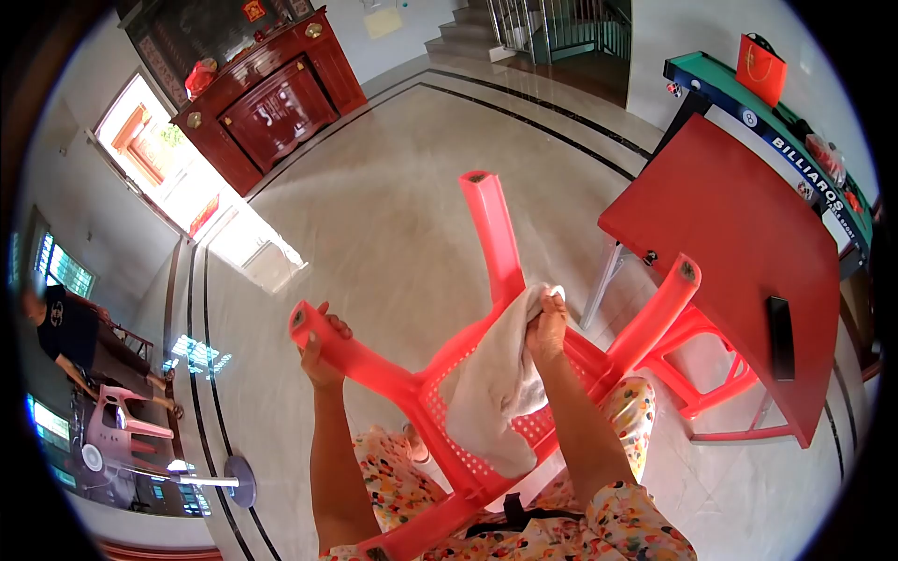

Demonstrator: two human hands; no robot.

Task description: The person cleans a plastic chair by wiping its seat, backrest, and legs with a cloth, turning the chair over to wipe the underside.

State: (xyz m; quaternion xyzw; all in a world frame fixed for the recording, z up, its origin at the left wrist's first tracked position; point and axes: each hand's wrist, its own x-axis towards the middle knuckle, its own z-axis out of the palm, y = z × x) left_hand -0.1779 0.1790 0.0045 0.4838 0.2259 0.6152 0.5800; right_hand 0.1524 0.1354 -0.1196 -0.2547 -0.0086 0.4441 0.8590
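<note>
A red plastic stool [435,411] is upturned over my lap, its legs pointing up and outward and its perforated seat partly covered. No backrest shows. My left hand [323,348] is wrapped round one leg near its end, at the left. A crumpled whitish cloth [496,393] hangs across the underside of the seat, its lower end draped toward me. My right hand [547,329] grips the top of this cloth beside the stool's frame, between the two legs farther from my left hand.
A red table [739,252] with a black oblong object [779,338] stands at right, another red plastic stool [702,360] beside it. Behind are a billiards table [776,140] and a red bag [760,70]. At left are a fan [241,481] and a person [79,332] near a pink chair [117,425].
</note>
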